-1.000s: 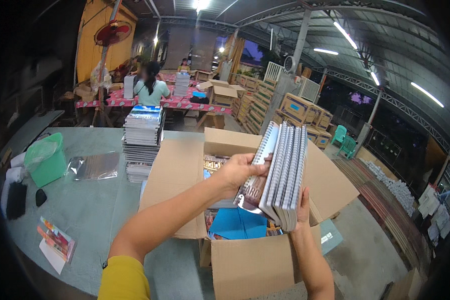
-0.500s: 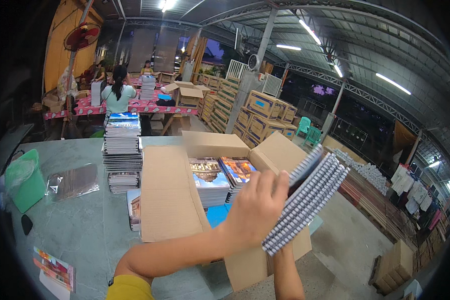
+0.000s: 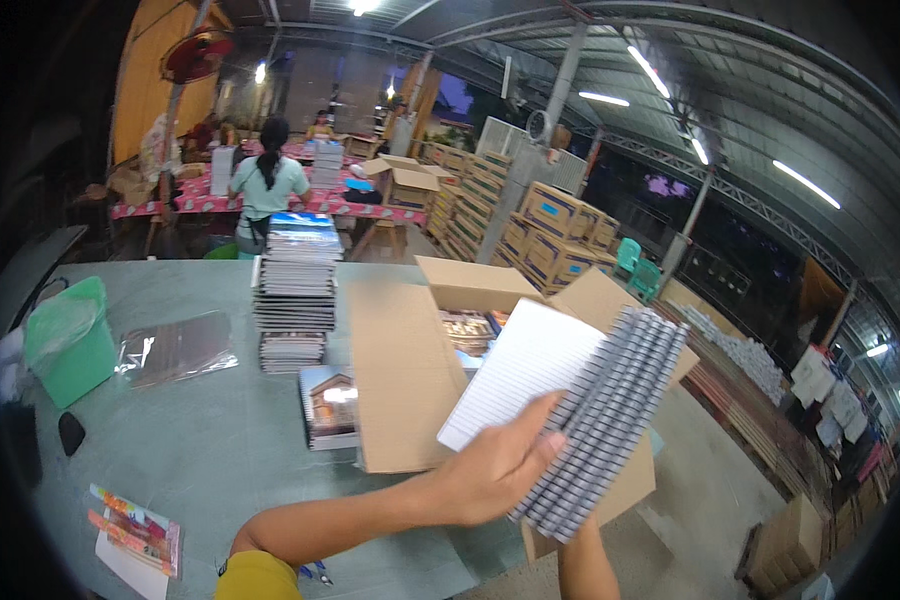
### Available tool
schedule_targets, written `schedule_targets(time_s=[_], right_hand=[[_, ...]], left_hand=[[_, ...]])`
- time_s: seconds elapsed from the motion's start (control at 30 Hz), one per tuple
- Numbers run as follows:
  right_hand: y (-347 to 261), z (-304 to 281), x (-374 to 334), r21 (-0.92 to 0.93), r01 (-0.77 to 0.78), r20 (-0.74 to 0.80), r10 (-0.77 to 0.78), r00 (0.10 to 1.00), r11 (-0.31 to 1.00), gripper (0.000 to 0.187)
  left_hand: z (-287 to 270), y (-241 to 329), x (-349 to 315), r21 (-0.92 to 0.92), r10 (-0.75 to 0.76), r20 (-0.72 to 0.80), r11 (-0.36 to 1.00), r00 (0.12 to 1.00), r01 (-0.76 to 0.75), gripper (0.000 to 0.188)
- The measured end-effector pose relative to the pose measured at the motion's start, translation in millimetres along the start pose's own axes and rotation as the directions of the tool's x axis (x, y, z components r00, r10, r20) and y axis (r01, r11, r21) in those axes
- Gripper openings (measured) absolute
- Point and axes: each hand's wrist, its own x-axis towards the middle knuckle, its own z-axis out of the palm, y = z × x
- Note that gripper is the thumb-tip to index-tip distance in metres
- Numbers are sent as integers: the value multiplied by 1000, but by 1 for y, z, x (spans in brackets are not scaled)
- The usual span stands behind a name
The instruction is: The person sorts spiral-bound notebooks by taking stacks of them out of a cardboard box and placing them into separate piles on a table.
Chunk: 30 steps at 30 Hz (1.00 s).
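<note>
A bundle of spiral notebooks (image 3: 610, 420) is held up tilted over an open cardboard box (image 3: 402, 380), black wire coils facing me. One notebook is spread to the left, baring a white lined page (image 3: 520, 365). My left hand (image 3: 510, 450) is closed at the coils, with its thumb on them and its fingers by the page's lower edge. From below, my right forearm reaches up behind the bundle; my right hand is hidden there, holding the notebooks from underneath. Inside the box, more notebooks with picture covers (image 3: 467, 328) are partly covered by the page.
Left of the box rise a tall notebook stack (image 3: 295, 285) and a shorter one (image 3: 328, 405). The grey table also bears a green bin (image 3: 70, 340), clear plastic sleeves (image 3: 178, 348) and colourful printed sheets (image 3: 135, 535). A person (image 3: 268, 185) stands beyond, near piled cartons (image 3: 550, 235).
My left hand has come down from the bundle's upper side to its lower coils. A lined page now lies bared to the left. The whole view has shifted, moving the table's things rightward.
</note>
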Motion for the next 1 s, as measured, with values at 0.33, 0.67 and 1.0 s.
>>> schedule_targets(time_s=[0.33, 0.67, 1.0], right_hand=[[98, 69, -22, 52, -410, 180, 395, 901, 911, 70], [231, 107, -52, 59, -873, 449, 769, 456, 484, 77], [339, 76, -109, 120, -993, 491, 869, 70, 12, 70]], left_hand=[[-60, 27, -101, 46, 159, -225, 987, 961, -153, 42], [-115, -13, -244, -655, -380, -500, 754, 778, -53, 64], [-83, -29, -272, -388, -553, -585, 833, 593, 395, 83]])
